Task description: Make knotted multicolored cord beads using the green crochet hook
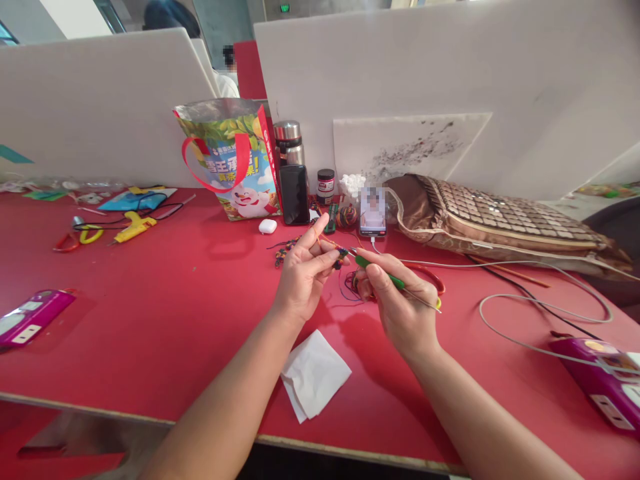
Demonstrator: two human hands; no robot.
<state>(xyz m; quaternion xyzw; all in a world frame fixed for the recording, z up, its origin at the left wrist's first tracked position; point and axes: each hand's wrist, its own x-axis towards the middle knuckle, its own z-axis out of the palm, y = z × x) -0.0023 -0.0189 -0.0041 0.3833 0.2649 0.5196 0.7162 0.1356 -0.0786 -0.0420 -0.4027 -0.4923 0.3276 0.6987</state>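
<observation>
My left hand [306,270] pinches a small dark, multicoloured piece of crochet [341,259] between thumb and fingers, its index finger raised with yarn across it. In my right hand [405,300] is a crochet hook with a green handle [380,271], gripped like a pen; its metal tip meets the right side of the piece. More multicoloured crochet [283,257] lies on the table just beyond my left hand. Loose dark yarn [353,283] sits beneath my hands, partly hidden. Behind them rests a ball of variegated yarn [347,215].
A propped phone [373,212] stands on a white cable beside a brown bag [480,220]. Further left are a dark phone [295,195], an earphone case [268,227] and a shopping bag [235,167]. A folded tissue [317,375] lies near the front edge. Purple power strips [595,380] and a yellow glue gun [135,227] flank the workspace.
</observation>
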